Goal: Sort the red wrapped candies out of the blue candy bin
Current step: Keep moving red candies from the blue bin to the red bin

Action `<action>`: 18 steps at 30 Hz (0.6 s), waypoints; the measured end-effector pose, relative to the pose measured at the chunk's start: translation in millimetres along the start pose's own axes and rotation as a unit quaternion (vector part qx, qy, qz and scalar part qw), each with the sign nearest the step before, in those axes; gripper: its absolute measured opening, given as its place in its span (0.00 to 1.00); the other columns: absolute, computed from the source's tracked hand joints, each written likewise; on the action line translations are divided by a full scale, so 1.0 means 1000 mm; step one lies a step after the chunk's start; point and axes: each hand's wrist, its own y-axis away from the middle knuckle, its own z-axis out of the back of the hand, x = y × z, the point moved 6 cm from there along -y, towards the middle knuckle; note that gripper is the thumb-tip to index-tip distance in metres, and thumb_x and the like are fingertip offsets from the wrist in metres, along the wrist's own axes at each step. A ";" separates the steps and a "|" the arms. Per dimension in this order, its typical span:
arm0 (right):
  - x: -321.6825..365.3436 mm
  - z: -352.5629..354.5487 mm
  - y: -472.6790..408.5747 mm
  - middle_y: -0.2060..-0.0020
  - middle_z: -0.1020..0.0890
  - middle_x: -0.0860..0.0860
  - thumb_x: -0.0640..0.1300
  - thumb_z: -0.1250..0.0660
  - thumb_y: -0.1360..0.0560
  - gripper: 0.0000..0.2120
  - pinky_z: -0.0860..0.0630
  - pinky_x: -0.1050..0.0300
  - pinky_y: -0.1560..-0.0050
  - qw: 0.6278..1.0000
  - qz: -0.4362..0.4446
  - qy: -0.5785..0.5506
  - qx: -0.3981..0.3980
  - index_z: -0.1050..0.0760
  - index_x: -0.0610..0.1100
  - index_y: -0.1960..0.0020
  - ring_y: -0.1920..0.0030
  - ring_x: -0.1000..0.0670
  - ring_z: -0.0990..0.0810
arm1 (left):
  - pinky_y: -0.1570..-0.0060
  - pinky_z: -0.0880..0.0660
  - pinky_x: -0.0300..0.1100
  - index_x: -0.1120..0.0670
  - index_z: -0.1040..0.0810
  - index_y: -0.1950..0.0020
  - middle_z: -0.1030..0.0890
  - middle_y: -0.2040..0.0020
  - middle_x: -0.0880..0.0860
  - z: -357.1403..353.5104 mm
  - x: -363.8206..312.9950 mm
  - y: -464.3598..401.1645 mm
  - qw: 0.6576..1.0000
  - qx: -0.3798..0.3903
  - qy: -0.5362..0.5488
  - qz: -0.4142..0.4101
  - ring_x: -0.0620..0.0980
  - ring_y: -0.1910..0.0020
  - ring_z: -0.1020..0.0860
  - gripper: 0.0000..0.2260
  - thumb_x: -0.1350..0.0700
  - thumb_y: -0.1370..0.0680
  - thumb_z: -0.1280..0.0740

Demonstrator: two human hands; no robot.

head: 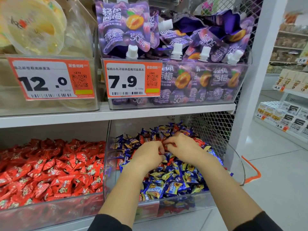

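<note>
The clear blue candy bin (183, 200) on the lower shelf is heaped with blue and yellow wrapped candies (175, 180), with red wrapped candies (199, 141) scattered among them. Both hands are deep in the pile, close together. My left hand (148, 155) is curled, its fingers closed around red candies at the pile's middle. My right hand (183, 147) pinches at red candies just beside the left fingers. What each palm holds is hidden.
A clear bin full of red candies (50, 169) stands directly left, behind a clear divider (105, 164). The white shelf board (116, 115) above carries purple jelly pouches (175, 40) and yellow jelly cups (33, 25). A wire mesh panel and white post (253, 80) stand to the right, with tiled aisle floor (275, 189) beyond.
</note>
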 end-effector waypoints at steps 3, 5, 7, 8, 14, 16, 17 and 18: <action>0.002 -0.007 0.001 0.38 0.28 0.46 0.51 0.35 0.23 0.19 0.26 0.51 0.42 0.995 -0.002 0.088 0.035 0.28 0.53 0.32 0.41 0.44 0.25 | 0.58 0.26 0.45 0.49 0.27 0.49 0.23 0.54 0.48 0.011 0.012 0.004 0.999 -0.019 0.030 0.035 0.49 0.60 0.24 0.07 0.55 0.25 0.31; 0.003 -0.004 0.001 0.39 0.23 0.47 0.48 0.34 0.23 0.15 0.24 0.52 0.45 0.997 0.000 0.078 0.007 0.24 0.51 0.36 0.44 0.46 0.22 | 0.61 0.27 0.43 0.49 0.26 0.46 0.22 0.54 0.48 0.019 0.020 0.006 0.998 -0.011 0.005 0.058 0.49 0.62 0.24 0.07 0.55 0.24 0.35; 0.002 0.000 0.002 0.48 0.19 0.49 0.47 0.36 0.22 0.11 0.24 0.57 0.54 0.999 0.004 0.044 -0.016 0.22 0.48 0.41 0.53 0.50 0.21 | 0.63 0.30 0.42 0.53 0.23 0.52 0.22 0.57 0.50 0.023 0.028 0.007 0.997 0.011 -0.017 0.073 0.50 0.62 0.25 0.06 0.53 0.22 0.38; 0.002 0.002 0.004 0.53 0.18 0.49 0.47 0.37 0.22 0.10 0.26 0.58 0.60 0.999 0.004 0.023 -0.022 0.22 0.48 0.43 0.59 0.52 0.22 | 0.65 0.33 0.41 0.55 0.25 0.58 0.24 0.62 0.52 0.024 0.031 0.008 0.996 0.022 -0.022 0.080 0.50 0.65 0.27 0.09 0.52 0.22 0.39; -0.005 0.014 0.010 0.58 0.21 0.51 0.55 0.32 0.26 0.14 0.33 0.59 0.68 0.997 -0.017 -0.050 -0.051 0.30 0.47 0.62 0.63 0.52 0.25 | 0.69 0.38 0.42 0.57 0.34 0.64 0.33 0.68 0.52 0.021 0.033 0.019 0.993 0.019 -0.022 0.115 0.50 0.69 0.33 0.19 0.45 0.22 0.36; -0.004 0.012 0.013 0.61 0.25 0.53 0.53 0.30 0.26 0.15 0.34 0.61 0.68 0.999 -0.015 -0.037 -0.027 0.31 0.46 0.63 0.62 0.52 0.26 | 0.65 0.34 0.44 0.59 0.29 0.60 0.27 0.64 0.54 0.017 0.028 0.018 0.995 0.009 -0.021 0.096 0.52 0.64 0.28 0.18 0.45 0.21 0.37; -0.003 0.010 0.014 0.64 0.27 0.53 0.50 0.30 0.26 0.14 0.35 0.61 0.69 0.999 -0.010 -0.035 -0.019 0.32 0.46 0.63 0.65 0.52 0.28 | 0.63 0.31 0.44 0.59 0.26 0.57 0.24 0.61 0.54 0.014 0.026 0.017 0.996 0.009 -0.022 0.089 0.53 0.61 0.25 0.17 0.45 0.21 0.37; -0.002 0.010 0.015 0.66 0.28 0.51 0.46 0.31 0.26 0.13 0.36 0.61 0.70 0.999 -0.005 -0.038 -0.012 0.33 0.46 0.65 0.68 0.53 0.30 | 0.61 0.29 0.44 0.58 0.23 0.53 0.21 0.58 0.55 0.010 0.025 0.017 0.996 0.013 -0.025 0.087 0.53 0.58 0.23 0.15 0.46 0.21 0.36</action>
